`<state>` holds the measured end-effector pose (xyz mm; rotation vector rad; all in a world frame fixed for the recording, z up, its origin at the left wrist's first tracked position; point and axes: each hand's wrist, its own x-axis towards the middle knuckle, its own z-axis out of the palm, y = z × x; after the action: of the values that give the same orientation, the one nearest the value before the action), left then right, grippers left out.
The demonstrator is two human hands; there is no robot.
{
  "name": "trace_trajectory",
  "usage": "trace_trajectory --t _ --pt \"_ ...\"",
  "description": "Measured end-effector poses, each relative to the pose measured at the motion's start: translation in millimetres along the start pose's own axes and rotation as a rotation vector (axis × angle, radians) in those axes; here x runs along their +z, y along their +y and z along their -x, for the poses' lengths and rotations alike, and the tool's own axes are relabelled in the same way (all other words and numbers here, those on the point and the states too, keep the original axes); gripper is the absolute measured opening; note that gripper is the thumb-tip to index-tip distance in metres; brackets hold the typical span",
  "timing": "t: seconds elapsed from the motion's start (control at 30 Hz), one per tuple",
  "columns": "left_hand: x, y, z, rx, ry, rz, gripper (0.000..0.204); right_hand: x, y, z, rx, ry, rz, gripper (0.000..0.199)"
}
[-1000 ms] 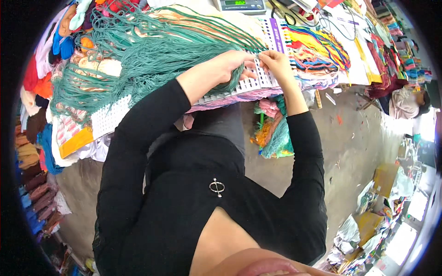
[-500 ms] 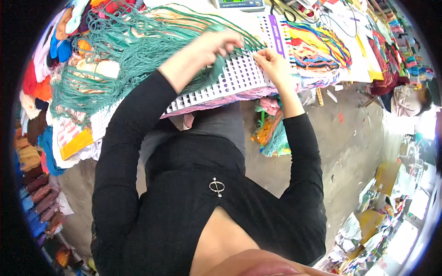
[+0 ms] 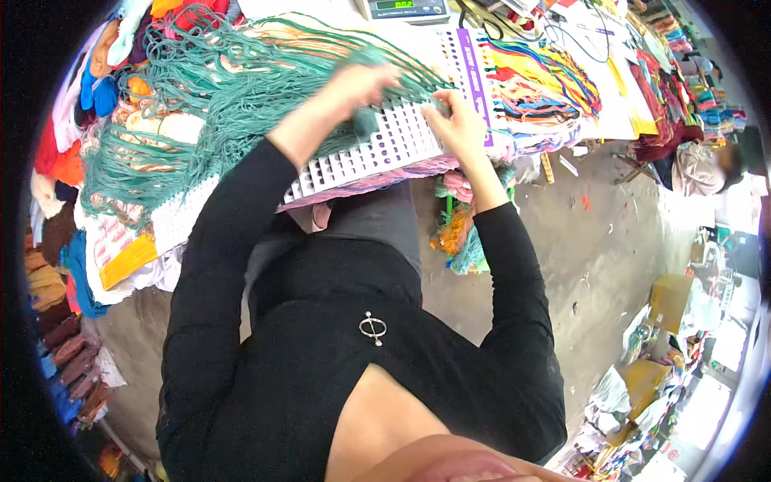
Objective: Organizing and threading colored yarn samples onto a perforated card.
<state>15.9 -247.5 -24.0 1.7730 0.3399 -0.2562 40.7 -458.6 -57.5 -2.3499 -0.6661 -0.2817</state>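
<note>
A white board with rows of punched holes [image 3: 393,136] lies along the table's near edge. Many green yarn strands [image 3: 257,88] run from its far side and spread in a loose mass to the left. My left hand [image 3: 353,88], smeared by motion, is closed round a bundle of green yarn [image 3: 366,124] above the board; part of the bundle shows beyond the hand too. At the board's right part, my right hand [image 3: 459,124] pinches a green strand between thumb and fingertips, just left of a purple strip [image 3: 474,72]. Its exact hold on the strand is hard to see.
Multicoloured threads [image 3: 546,80] fan out right of the purple strip. A digital scale [image 3: 405,10] and scissors [image 3: 482,20] sit at the far edge. Coloured yarn hanks [image 3: 466,233] hang below the table. Piled yarn [image 3: 68,153] lines the left; a person [image 3: 707,173] is at far right.
My left hand has moved slightly left with the green bundle, which swings below it. The right hand has shifted a little down and left, its fingers reaching to the strands. The whole view has shifted slightly.
</note>
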Motion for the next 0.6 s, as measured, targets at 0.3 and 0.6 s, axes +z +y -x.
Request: trace_trajectory --t 0.3,0.6 --pt "-224.2 -9.1 15.0 0.196 0.682 0.420 0.035 -0.9 -3.8 -4.0 0.098 -0.102 -0.065 0.027" --pt "4.5 8.6 85.0 0.198 -0.282 0.538 0.041 -10.8 -79.8 25.6 0.176 -0.145 -0.853 0.010"
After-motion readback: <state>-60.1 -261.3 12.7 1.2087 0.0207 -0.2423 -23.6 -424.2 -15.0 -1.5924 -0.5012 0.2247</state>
